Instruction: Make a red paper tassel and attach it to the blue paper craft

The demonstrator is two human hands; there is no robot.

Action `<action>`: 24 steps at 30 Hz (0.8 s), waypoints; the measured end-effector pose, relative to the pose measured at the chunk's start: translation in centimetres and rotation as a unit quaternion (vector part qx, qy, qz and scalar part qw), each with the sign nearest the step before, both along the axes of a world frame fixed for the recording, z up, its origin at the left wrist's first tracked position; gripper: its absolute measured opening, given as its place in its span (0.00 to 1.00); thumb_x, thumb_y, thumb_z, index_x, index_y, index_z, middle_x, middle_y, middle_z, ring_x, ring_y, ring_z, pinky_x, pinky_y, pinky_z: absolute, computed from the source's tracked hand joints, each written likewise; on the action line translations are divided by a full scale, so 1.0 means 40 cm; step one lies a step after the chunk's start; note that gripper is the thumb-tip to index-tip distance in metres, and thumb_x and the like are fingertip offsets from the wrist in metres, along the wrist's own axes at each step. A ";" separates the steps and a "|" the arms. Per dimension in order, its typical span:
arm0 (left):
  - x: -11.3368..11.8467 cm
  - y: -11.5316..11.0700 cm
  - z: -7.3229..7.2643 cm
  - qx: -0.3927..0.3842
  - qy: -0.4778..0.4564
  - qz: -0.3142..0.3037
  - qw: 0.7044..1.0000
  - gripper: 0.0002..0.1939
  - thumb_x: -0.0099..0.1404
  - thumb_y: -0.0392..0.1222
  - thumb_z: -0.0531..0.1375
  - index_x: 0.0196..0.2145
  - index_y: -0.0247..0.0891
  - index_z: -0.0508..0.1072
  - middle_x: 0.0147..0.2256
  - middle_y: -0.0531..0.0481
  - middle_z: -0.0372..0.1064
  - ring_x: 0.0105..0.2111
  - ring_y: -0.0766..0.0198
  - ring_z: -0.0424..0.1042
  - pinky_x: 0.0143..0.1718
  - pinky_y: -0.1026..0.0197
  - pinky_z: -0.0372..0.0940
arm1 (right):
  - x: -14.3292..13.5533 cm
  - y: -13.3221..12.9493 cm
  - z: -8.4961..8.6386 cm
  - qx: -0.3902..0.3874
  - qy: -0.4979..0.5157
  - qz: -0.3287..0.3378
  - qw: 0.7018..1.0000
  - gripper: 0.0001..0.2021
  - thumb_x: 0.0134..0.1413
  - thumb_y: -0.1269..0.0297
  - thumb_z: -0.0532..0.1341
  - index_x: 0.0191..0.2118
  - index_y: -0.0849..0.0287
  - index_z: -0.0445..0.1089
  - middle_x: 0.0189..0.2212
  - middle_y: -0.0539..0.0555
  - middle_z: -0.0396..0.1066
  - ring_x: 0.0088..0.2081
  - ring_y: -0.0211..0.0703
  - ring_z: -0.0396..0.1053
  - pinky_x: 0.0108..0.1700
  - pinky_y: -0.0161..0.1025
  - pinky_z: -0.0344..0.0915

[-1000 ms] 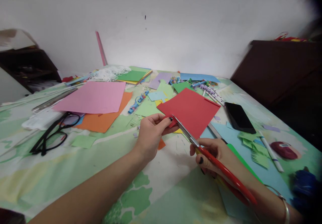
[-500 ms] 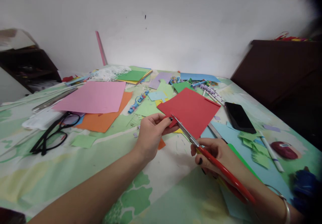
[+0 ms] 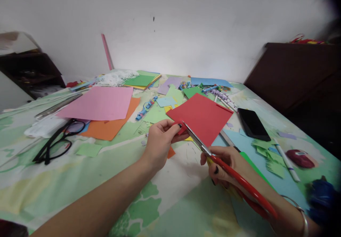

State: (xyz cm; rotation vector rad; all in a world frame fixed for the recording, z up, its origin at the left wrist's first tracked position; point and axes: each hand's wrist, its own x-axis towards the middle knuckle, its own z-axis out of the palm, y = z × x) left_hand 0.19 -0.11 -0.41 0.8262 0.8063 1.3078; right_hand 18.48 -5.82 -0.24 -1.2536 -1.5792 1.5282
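Note:
Between thumb and fingers, my left hand (image 3: 161, 141) pinches a small red piece of paper near the table's middle. My right hand (image 3: 222, 164) is wrapped round a pair of scissors (image 3: 241, 178) with red handles and metal blades. The blade tips reach up to the red paper at my left fingertips. Just beyond lies a red sheet of paper (image 3: 202, 114), with a narrow red strip along its right edge. Whether the pinched piece is joined to this sheet cannot be made out. Below my right hand are a light-blue sheet (image 3: 282, 194) and a green-handled tool (image 3: 255, 169).
Pink paper (image 3: 101, 102) overlaps orange paper (image 3: 109, 128) at left, with black eyeglasses (image 3: 49, 148) close by. A phone (image 3: 253, 123), green fringed scraps (image 3: 270, 155) and a white pen (image 3: 289, 164) lie right. White string (image 3: 115, 78) and coloured sheets (image 3: 141, 80) sit at the back.
The scissor handles have swung slightly down and right, and the fingers of my right hand have shifted on them. My left hand stays almost in place.

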 end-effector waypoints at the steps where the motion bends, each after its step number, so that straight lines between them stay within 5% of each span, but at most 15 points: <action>1: 0.000 0.001 0.000 0.001 0.000 0.000 1.000 0.04 0.54 0.33 0.63 0.24 0.31 0.71 0.27 0.47 0.76 0.32 0.61 0.77 0.39 0.58 0.74 | 0.000 -0.001 0.000 0.001 0.003 0.001 1.000 0.28 0.41 0.38 0.66 0.32 0.63 0.67 0.17 0.48 0.61 0.17 0.29 0.52 0.17 0.28 0.50; 24: -0.002 0.002 -0.004 -0.008 0.011 -0.004 1.000 0.05 0.53 0.34 0.64 0.24 0.31 0.72 0.26 0.47 0.75 0.32 0.60 0.78 0.40 0.58 0.73 | -0.007 0.005 -0.004 -0.018 -0.004 -0.021 1.000 0.22 0.40 0.48 0.70 0.29 0.62 0.66 0.17 0.45 0.58 0.17 0.29 0.53 0.17 0.27 0.51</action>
